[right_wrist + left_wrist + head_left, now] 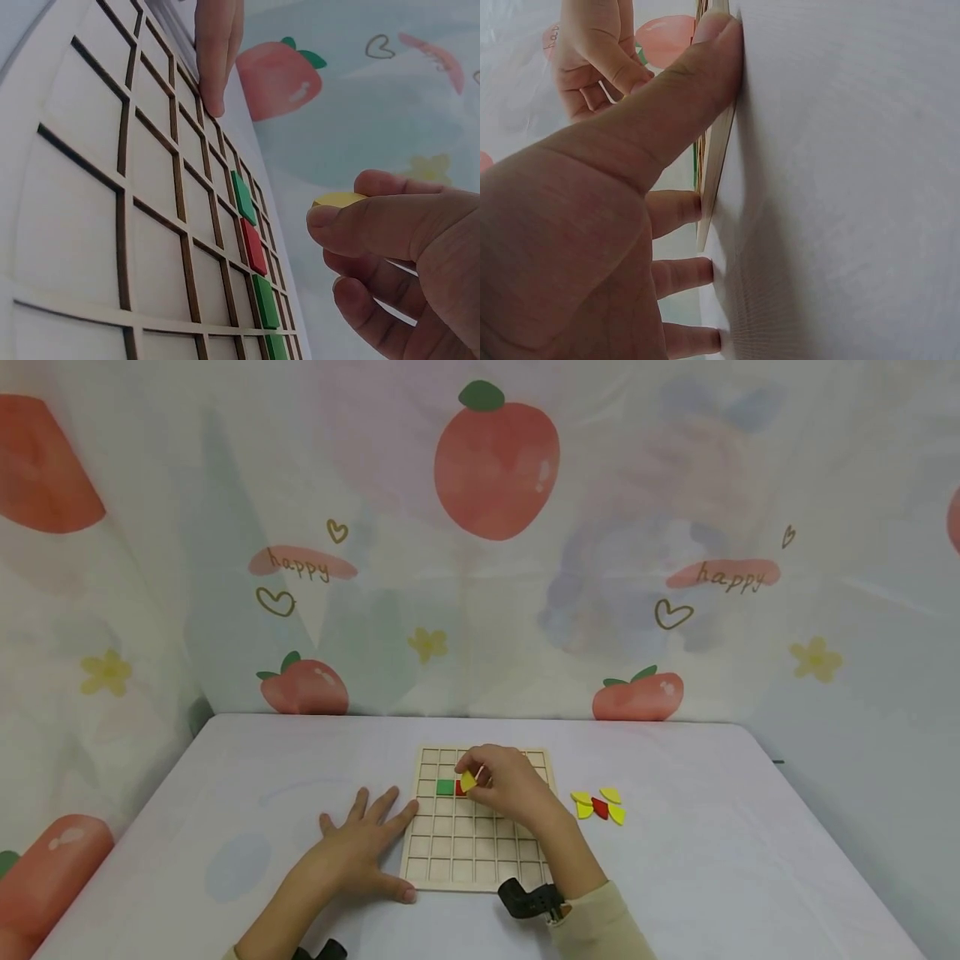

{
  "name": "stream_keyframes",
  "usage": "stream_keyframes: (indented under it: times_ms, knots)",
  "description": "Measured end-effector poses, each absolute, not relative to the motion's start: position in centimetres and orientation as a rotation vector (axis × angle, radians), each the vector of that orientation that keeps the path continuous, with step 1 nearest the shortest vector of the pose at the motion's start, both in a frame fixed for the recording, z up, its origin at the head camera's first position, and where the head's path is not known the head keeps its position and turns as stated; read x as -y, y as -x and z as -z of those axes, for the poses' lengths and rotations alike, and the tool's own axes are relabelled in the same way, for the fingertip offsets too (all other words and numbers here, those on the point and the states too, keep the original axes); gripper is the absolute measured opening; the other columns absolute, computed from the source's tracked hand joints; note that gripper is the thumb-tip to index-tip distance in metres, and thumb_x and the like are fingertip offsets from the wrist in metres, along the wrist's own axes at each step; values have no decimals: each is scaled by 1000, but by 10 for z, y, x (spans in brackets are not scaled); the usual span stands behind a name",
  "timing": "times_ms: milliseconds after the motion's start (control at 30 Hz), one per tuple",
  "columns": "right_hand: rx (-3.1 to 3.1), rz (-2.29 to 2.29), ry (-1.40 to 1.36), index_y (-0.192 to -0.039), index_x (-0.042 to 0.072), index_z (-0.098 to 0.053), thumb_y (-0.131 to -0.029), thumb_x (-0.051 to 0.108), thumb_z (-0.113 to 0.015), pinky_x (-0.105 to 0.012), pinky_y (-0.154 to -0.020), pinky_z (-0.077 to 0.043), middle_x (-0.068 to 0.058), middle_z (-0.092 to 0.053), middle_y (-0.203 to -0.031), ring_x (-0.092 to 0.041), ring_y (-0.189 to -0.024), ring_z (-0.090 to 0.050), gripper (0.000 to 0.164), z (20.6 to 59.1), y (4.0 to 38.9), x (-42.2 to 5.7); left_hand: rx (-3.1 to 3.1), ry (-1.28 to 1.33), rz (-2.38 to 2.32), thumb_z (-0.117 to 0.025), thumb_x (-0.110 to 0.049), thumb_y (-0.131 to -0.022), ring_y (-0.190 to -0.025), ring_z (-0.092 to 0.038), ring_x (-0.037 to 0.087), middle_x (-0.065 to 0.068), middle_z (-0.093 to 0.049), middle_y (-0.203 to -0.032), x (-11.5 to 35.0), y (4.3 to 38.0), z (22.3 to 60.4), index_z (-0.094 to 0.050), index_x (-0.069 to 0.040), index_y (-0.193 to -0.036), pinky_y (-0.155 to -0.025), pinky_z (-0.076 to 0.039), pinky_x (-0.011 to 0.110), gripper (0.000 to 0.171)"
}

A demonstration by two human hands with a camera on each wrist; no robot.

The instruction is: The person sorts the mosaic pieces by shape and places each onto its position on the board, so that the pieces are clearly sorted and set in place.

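Observation:
My right hand (506, 785) pinches a small yellow piece (468, 781) between thumb and fingers, above the wooden grid board (442, 852). In the right wrist view the yellow piece (339, 199) is partly covered by the thumb and sits apart from the board. Set in one row of the grid are a green tile (445, 787), a red tile (253, 247) and further green tiles (265, 301). With fingers spread, my left hand (360, 852) rests at the board's left side. A fingertip and the thumb touch or lie close to its edge.
Right of the board, several loose yellow pieces (611, 796) lie around a red piece (600, 808) on the white table (712, 860). A patterned cloth (495, 610) stands behind the table. Black wrist devices (528, 900) sit at both wrists.

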State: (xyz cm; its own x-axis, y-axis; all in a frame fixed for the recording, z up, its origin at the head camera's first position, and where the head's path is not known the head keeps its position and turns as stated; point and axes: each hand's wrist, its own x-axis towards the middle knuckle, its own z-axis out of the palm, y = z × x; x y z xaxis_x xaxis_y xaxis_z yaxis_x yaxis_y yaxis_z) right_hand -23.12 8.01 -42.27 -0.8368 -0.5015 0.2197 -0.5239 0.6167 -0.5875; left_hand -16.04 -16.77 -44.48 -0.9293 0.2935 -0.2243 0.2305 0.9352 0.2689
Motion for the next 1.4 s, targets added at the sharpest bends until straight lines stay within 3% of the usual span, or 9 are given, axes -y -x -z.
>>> stream_keyframes:
  times_ms: [333, 1400]
  knots:
    - [2797, -1064, -901, -108, 13, -71, -84, 4, -78, -28, -76, -52, 4, -70, -98, -12, -85, -62, 26, 423, 227, -74, -2833, -395, -343, -79, -77, -57, -148, -13, 54, 10, -25, -164, 168, 160, 446, -37, -31, -155, -92, -13, 90, 116]
    - [2851, -951, -912, -104, 20, -72, -87, 6, -70, -23, -72, -49, 7, -67, -89, -9, -79, -56, 22, 442, 225, -49, -2846, -416, -335, -78, -77, -57, -147, -15, 55, 11, -26, -164, 169, 160, 445, -37, -30, -155, -90, -14, 91, 116]
